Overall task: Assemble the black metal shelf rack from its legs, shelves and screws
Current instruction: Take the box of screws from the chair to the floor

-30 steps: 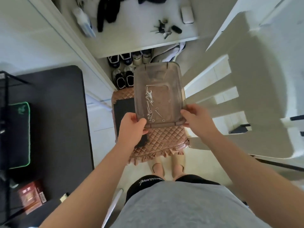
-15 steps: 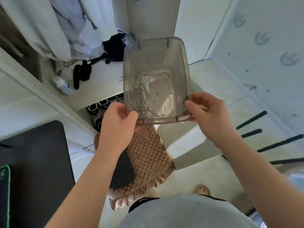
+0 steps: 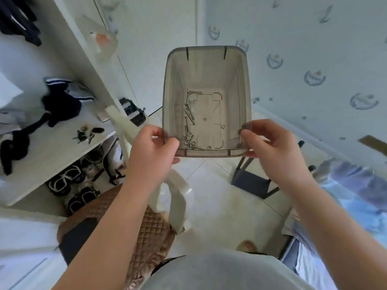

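I hold a clear grey plastic bin (image 3: pixel 240 84) in front of me with both hands. My left hand (image 3: pixel 151 151) grips its near left corner, thumb over the rim. At the near right corner, my right hand (image 3: pixel 274 149) grips the rim the same way. Several silver screws (image 3: pixel 189 126) and an L-shaped key lie loose along the left side of the bin's floor. A black metal shelf part with thin legs (image 3: pixel 252 181) stands on the tiled floor below my right hand, partly hidden by it.
A white chair (image 3: pixel 173 193) with a quilted brown cushion (image 3: pixel 144 233) stands just below the bin. To the left is a white shelf unit (image 3: pixel 52 147) with keys, dark clothes and shoes under it. A patterned wall rises on the right, with blue fabric at the right edge.
The view has swung up and to the right with the bin held in both hands. The black desk has left the view; the wall and the black shelf part have come in.
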Available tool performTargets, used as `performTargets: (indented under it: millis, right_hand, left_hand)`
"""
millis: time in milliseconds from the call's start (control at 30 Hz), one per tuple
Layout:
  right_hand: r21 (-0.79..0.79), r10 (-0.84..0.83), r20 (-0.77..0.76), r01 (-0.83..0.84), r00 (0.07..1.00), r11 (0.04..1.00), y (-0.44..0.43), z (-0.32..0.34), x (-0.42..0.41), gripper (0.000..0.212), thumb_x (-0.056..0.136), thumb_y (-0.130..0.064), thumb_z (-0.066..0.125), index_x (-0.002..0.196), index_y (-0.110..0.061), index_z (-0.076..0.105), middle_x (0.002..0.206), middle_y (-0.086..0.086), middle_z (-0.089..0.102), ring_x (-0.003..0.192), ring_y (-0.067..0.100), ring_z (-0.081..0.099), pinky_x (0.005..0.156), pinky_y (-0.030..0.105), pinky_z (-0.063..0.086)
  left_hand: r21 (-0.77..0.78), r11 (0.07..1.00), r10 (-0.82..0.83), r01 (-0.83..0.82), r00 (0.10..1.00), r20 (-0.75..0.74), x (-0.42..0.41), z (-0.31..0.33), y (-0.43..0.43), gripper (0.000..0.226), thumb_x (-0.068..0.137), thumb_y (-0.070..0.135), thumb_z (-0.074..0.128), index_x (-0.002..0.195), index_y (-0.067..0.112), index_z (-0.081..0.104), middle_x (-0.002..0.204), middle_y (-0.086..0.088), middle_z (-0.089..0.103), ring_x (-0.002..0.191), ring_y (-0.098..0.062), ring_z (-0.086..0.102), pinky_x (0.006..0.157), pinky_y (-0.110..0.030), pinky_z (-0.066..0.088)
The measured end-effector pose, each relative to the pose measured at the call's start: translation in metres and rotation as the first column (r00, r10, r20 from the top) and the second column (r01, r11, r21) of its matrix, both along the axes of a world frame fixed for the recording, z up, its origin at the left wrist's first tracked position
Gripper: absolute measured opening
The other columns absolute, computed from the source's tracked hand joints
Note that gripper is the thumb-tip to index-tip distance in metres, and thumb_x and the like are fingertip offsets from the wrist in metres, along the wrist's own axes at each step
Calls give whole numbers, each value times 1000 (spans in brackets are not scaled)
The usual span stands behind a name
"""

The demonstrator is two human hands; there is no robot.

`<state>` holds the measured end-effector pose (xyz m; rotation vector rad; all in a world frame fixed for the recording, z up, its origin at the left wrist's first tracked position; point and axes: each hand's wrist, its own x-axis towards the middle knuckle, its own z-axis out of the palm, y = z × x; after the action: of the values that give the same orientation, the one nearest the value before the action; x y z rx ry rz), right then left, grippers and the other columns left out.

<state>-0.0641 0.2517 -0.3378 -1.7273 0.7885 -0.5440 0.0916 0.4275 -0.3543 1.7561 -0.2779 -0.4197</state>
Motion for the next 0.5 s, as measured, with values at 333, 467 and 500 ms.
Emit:
performTargets:
  millis: [333, 467, 500]
  right_hand:
    - [56, -129, -303, 153, 944, 987, -181, -83, -128, 50, 94, -49, 62, 138, -31, 48, 124, -12, 61, 96, 1, 63, 75, 27, 56]
    - [4, -161, -442, 181, 882, 983, -232, -129, -153, 61, 95, -46, 63, 148, -27, 40, 141, -1, 53, 111, 13, 60, 91, 36, 52]
    - [-8, -154, -495, 173, 855, 985, -242, -141, -155, 65, 94, -46, 63, 150, -26, 38, 145, 3, 50, 120, 20, 57, 99, 39, 48]
  left_hand:
    - [302, 916, -231, 262, 963, -137, -70, -86, -179, 11, 80, 16, 61, 89, 15, 55, 89, -10, 69, 63, -13, 72, 63, -36, 63]
    - [511, 712, -428, 482, 874, -229, -79, -125, -216, 12, 84, 14, 63, 90, 19, 53, 85, -11, 70, 81, -34, 72, 79, -52, 60]
    - [541, 646, -480, 539, 837, -262, -80, -134, -223, 13, 85, 14, 63, 90, 21, 53, 86, -10, 71, 83, -35, 71, 81, -52, 59]
